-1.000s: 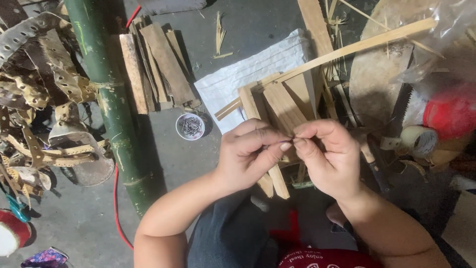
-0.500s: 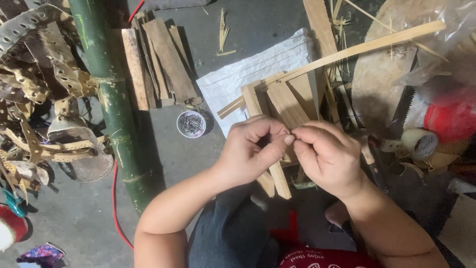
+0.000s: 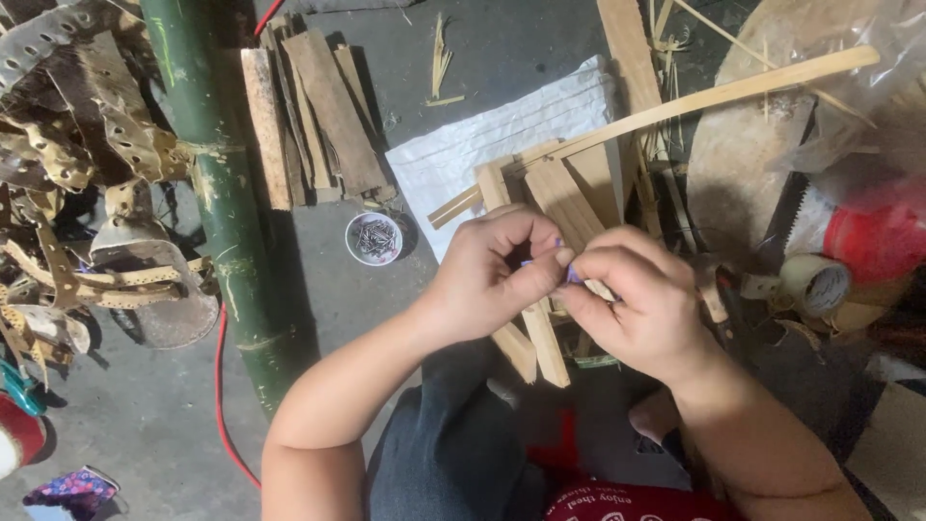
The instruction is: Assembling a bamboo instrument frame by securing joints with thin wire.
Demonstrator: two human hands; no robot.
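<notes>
My left hand (image 3: pixel 497 275) and my right hand (image 3: pixel 637 304) meet fingertip to fingertip over a bundle of flat bamboo slats (image 3: pixel 550 203). Between the thumbs and forefingers they pinch a small purple item (image 3: pixel 569 275), mostly hidden by the fingers. The slats lie on a white woven sack (image 3: pixel 482 150), and a long thin bamboo strip (image 3: pixel 723 92) runs from them up to the right. My knees in dark trousers are just below the hands.
A thick green bamboo pole (image 3: pixel 217 183) lies at the left beside a red cable (image 3: pixel 222 386). Brown wooden strips (image 3: pixel 309 116) and a small round tin of nails (image 3: pixel 373 237) lie behind it. A saw (image 3: pixel 786 227), tape roll (image 3: pixel 815 285) and red bag (image 3: pixel 883 236) sit at the right.
Both hands have stayed pressed together over the slats, with small shifts of the fingers around the pinched item. The view has tilted slightly.
</notes>
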